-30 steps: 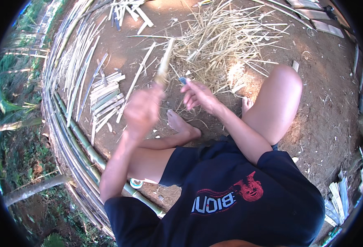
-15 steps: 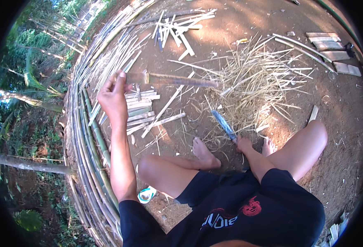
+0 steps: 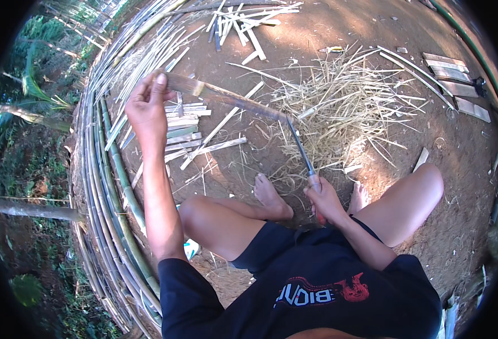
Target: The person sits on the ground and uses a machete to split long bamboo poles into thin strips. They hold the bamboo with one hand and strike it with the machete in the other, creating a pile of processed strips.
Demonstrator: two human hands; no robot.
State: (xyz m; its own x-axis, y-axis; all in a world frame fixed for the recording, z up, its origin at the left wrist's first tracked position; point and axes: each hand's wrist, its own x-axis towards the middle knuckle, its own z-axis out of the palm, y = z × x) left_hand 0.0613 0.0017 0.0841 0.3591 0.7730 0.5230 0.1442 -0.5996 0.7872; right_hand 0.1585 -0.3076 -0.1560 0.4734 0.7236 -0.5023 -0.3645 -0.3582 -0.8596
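Consists of brown earth (image 3: 458,152); bears bamboo shavings (image 3: 345,104), split slats (image 3: 184,131), bamboo poles (image 3: 115,178), flat boards (image 3: 459,89) and, partly hidden, possibly a sandal (image 3: 190,248).

hands (image 3: 149,107): 2 | knife (image 3: 301,148): 1 | held strip (image 3: 229,98): 1 | feet (image 3: 270,198): 2

In the bamboo strip (image 3: 235,100), brown woody fibre, rather smooth, with a small shine near the pale knot (image 3: 198,88). In the knife (image 3: 299,144), a blade of grey metal, smooth and with dull gloss; in its handle, a material too small to tell. In the shavings (image 3: 339,101), dry plant fibre, rough and mostly matt. In the short slats (image 3: 182,122), pale split wood or bamboo, raw-looking. In the long poles (image 3: 117,161), round bamboo, smooth between joints, softly glossy where green. Under these, ground (image 3: 461,181) of dry earth, matt and grainy. In the shirt (image 3: 367,316), soft black cloth, matt, with a flat print (image 3: 355,289).
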